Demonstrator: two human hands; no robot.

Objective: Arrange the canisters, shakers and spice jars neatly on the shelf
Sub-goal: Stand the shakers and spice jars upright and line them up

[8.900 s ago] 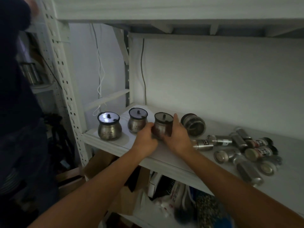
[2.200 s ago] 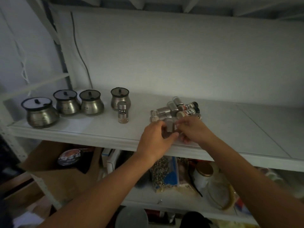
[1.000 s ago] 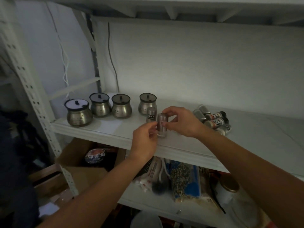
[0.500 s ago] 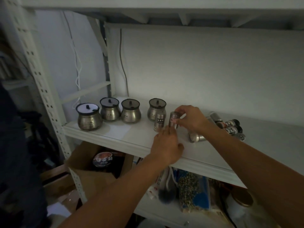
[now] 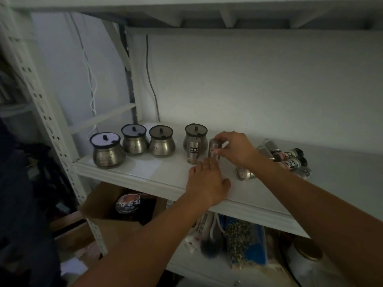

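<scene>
The single head-worn view looks forward and down, close upon the shelf point(image 5: 145, 172).

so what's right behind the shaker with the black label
A round steel canister with a dark lid stands directly behind the labelled shaker. The shaker covers the canister's lower front, so any marking there can't be seen. Behind the canister is bare shelf and wall.

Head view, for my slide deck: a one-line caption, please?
Right hand sets a steel shaker upright beside another on the shelf.
</scene>
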